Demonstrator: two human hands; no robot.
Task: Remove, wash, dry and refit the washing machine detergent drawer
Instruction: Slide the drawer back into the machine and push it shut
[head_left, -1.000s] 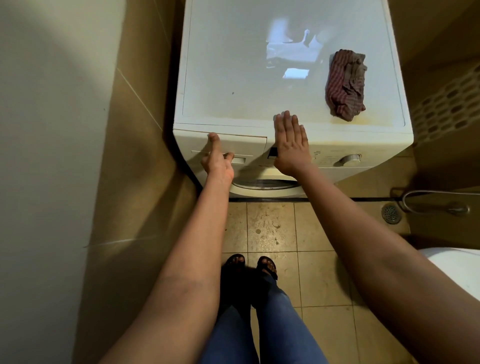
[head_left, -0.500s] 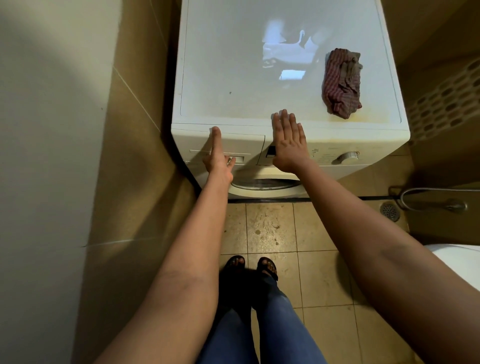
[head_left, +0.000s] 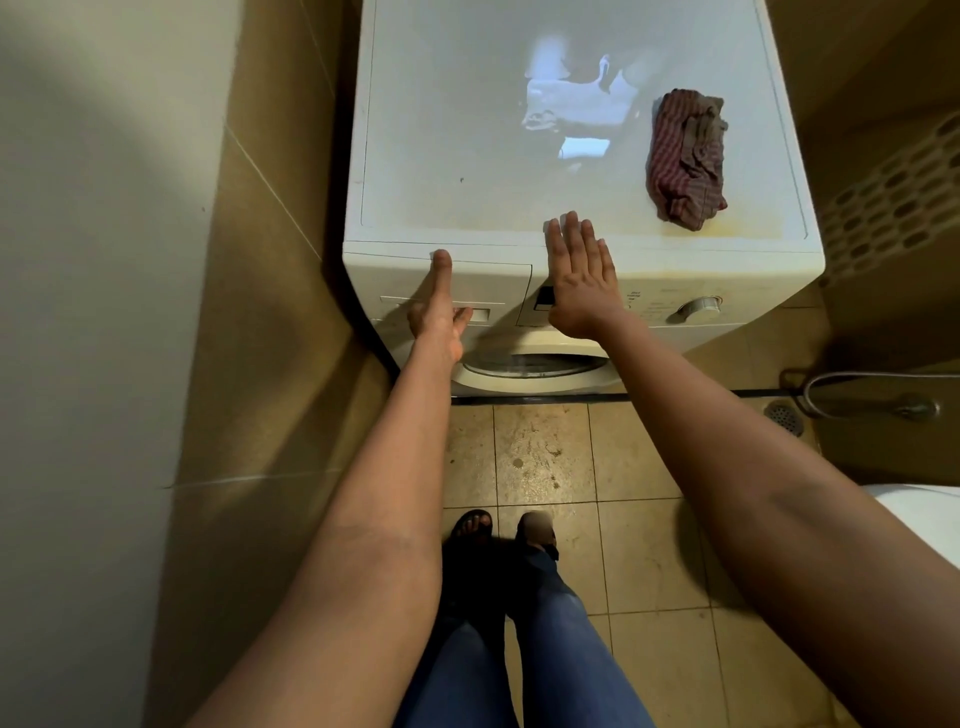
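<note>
Drawer (head_left: 493, 283) seemingly still shut; left hand (head_left: 436, 314) grip unchanged

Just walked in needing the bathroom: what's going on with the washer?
A person stands at the washing machine, apparently about to take out its detergent drawer. The left hand grips the drawer front, thumb on its top edge and fingers hooked at the handle recess. The right hand presses flat against the machine's front top edge, likely bracing it. The drawer looks flush, not yet pulled out. A striped cloth lies on top.
</note>
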